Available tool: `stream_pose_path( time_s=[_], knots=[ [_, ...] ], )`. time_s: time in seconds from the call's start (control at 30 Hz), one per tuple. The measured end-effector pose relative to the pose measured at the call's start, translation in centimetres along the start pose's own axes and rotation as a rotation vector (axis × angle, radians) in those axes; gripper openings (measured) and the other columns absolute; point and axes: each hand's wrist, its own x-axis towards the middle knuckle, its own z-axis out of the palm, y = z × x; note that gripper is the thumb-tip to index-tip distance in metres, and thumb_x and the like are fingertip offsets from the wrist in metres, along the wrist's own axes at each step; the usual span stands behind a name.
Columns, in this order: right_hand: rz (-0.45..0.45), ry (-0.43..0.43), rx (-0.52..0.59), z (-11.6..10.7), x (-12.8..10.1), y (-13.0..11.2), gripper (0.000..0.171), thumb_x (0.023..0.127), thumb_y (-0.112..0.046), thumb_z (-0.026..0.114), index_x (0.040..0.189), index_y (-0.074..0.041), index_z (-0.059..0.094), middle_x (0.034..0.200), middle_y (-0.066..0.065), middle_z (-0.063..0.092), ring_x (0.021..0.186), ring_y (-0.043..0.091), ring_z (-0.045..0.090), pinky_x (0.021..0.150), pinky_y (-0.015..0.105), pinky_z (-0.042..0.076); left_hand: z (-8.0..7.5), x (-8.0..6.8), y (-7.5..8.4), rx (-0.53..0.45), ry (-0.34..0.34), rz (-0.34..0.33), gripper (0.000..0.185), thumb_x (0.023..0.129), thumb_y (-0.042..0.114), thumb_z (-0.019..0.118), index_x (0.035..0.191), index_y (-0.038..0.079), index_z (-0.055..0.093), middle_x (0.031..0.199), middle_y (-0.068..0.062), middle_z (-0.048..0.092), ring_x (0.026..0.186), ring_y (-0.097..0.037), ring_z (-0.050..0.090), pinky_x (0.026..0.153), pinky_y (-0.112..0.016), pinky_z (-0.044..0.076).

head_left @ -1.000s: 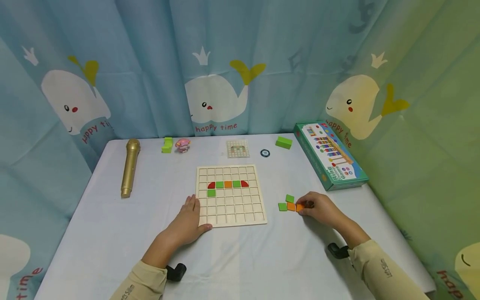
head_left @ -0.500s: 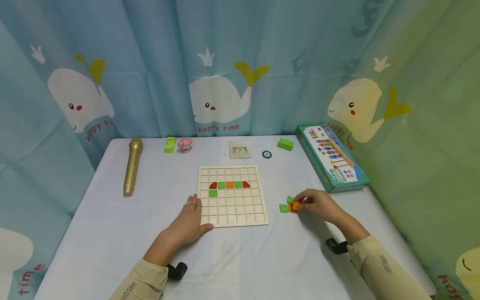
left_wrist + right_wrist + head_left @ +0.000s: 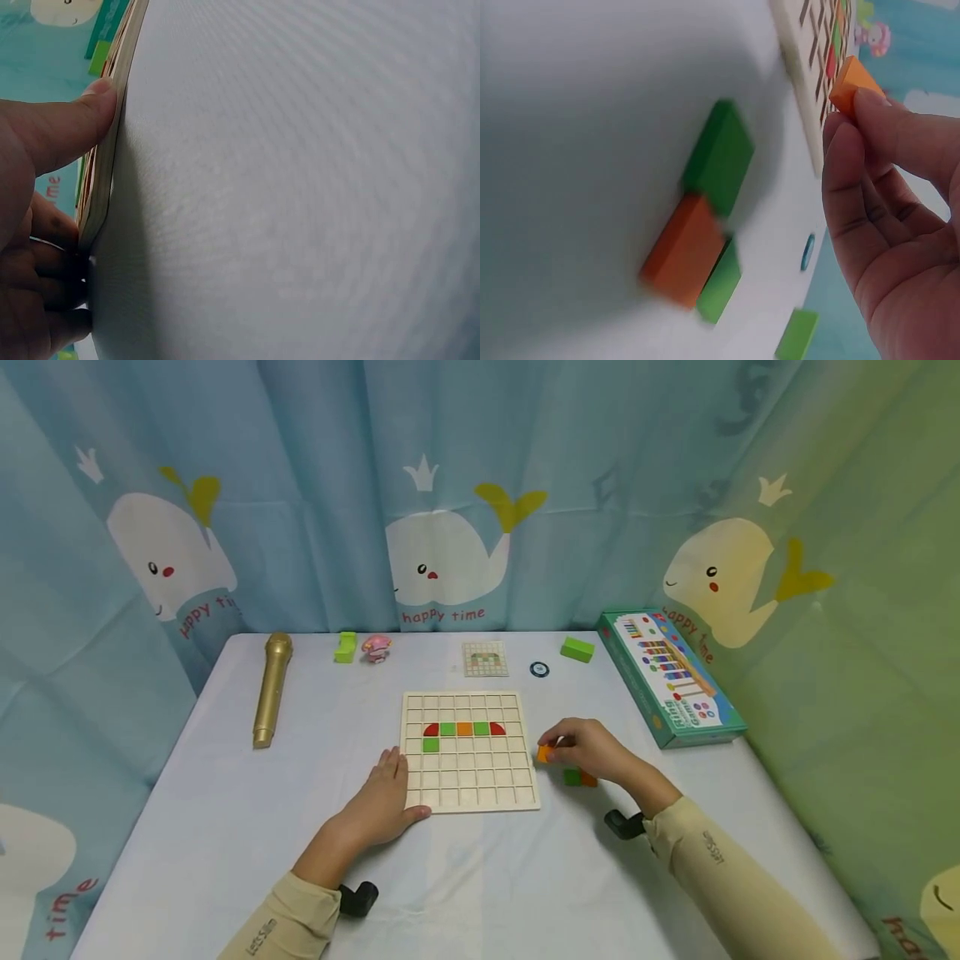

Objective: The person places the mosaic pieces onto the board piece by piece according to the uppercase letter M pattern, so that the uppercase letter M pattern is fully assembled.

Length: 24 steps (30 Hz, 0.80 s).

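The right hand point(image 3: 592, 750) pinches a small orange square wooden tile point(image 3: 543, 754) just off the right edge of the pale wooden grid board point(image 3: 470, 752). The left hand point(image 3: 384, 797), fingers relaxed, rests flat against the board's lower-left corner (thumb on its edge). Lower the tile level and square into one cell, with that bracing hand keeping the board from sliding on the white worktop point(image 3: 225, 827).

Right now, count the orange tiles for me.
3. One sits in the board's coloured row; one is pinched in the right hand beside the board; one lies on the table under that wrist. The hand may hide others.
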Motion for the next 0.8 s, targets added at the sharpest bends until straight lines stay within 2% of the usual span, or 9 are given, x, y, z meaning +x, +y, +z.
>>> stream_pose_path(
  time_s=[0.43,0.8],
  knots=[
    [-0.068,-0.065,0.026,2.0,3.4,-2.0,0.018,0.090,-0.005,0.076,0.107,-0.008,0.077,0.102,0.001,0.071,0.084,0.017,0.059,0.074,0.030,0.053,0.2,0.2,-0.2,-0.004,0.012,0.007,0.092,0.095,0.041,0.068,0.148,-0.021,0.025,0.157,-0.039,0.018,0.148,-0.049,0.014,0.118,-0.054,0.022],
    [-0.106,-0.111,-0.005,4.1,5.4,-3.9,0.015,0.090,-0.008,0.076,0.105,-0.010,0.078,0.102,-0.002,0.072,0.095,0.015,0.064,0.084,0.032,0.054,0.2,0.3,-0.2,0.006,0.004,-0.008,0.094,0.095,0.043,0.069,0.149,-0.020,0.024,0.158,-0.037,0.017,0.149,-0.048,0.013,0.118,-0.054,0.023]
  ],
)
